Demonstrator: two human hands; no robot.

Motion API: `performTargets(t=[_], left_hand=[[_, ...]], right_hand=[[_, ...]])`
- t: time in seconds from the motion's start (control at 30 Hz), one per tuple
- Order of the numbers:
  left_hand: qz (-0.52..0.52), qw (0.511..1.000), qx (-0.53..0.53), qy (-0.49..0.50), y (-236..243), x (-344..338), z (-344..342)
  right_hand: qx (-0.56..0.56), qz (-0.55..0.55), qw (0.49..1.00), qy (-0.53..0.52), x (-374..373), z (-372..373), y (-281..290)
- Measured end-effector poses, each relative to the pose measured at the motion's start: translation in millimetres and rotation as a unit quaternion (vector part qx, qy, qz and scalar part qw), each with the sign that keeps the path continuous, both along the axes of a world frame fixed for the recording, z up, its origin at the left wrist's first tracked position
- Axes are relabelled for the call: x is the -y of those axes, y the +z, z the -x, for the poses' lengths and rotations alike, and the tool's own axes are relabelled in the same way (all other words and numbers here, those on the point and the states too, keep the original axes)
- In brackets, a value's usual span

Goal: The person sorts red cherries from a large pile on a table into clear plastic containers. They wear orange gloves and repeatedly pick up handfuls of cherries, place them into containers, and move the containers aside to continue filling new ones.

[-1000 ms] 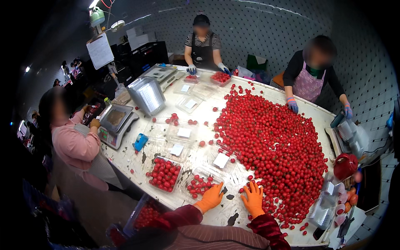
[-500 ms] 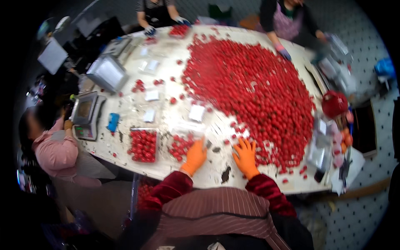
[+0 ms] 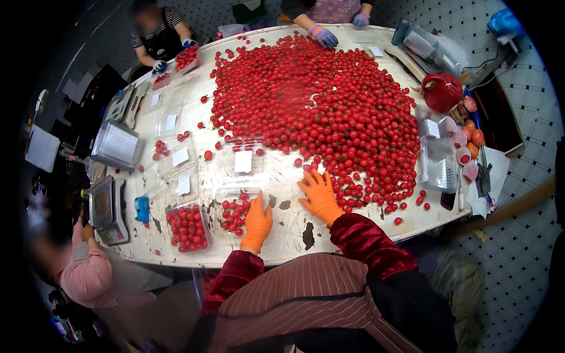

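Note:
My left hand (image 3: 257, 225), in an orange glove, rests with its fingers stretched out along the right side of a clear plastic box (image 3: 220, 203). Several red cherry tomatoes (image 3: 234, 216) lie loosely in that box. Its clear lid (image 3: 259, 163) is folded back behind it and bears a white label (image 3: 243, 162). My right hand (image 3: 321, 197), gloved in the same orange, spreads its fingers at the near edge of a large heap of cherry tomatoes (image 3: 329, 112). Its fingertips reach the nearest tomatoes; the palm side is hidden.
A fuller tomato box (image 3: 188, 226) stands left of mine, near a blue object (image 3: 142, 209) and a scale (image 3: 112, 209). Empty boxes (image 3: 438, 165), a phone (image 3: 448, 200) and a red kettle (image 3: 441, 92) are at right. Co-workers sit around the table.
The view has turned, shifting the table leftward in the picture, and is sharper. My right hand has come closer to the heap's edge, fingers spread. My left hand stays beside the box.

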State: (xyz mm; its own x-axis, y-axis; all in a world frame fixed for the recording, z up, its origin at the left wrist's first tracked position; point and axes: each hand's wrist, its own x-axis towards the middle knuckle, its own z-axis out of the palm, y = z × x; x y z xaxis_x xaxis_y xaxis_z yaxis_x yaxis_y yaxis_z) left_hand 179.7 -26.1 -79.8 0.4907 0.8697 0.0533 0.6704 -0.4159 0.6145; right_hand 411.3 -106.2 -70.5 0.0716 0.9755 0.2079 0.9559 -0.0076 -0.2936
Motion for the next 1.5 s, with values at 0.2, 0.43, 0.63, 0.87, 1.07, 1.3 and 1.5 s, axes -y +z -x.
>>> performTargets(t=[0.2, 0.43, 0.63, 0.87, 1.07, 1.3, 1.5], left_hand=[[-0.002, 1.000, -0.010, 0.000, 2, 2, 1], [-0.009, 1.000, -0.010, -0.012, 1, 0, 2], [-0.024, 0.999, -0.018, -0.018, -2, -2, 2], [-0.002, 0.999, -0.032, -0.003, -1, -1, 1], [-0.029, 0.999, -0.027, -0.019, -7, -4, 3], [-0.037, 0.999, -0.017, -0.025, -10, -5, 5], [-0.041, 0.998, -0.034, -0.024, -8, 4, 4]], right_hand=[[-0.002, 0.001, 1.000, -0.011, 23, -30, 0], [-0.005, -0.006, 1.000, -0.027, 27, -25, 4], [-0.009, -0.003, 1.000, -0.028, 29, -24, 4], [0.003, 0.008, 1.000, -0.030, 35, -19, 3], [-0.023, 0.010, 0.999, -0.022, 47, -11, 10], [-0.109, -0.123, 0.981, -0.107, 2, -49, 30], [0.066, -0.121, 0.970, -0.202, -51, -94, 16]])
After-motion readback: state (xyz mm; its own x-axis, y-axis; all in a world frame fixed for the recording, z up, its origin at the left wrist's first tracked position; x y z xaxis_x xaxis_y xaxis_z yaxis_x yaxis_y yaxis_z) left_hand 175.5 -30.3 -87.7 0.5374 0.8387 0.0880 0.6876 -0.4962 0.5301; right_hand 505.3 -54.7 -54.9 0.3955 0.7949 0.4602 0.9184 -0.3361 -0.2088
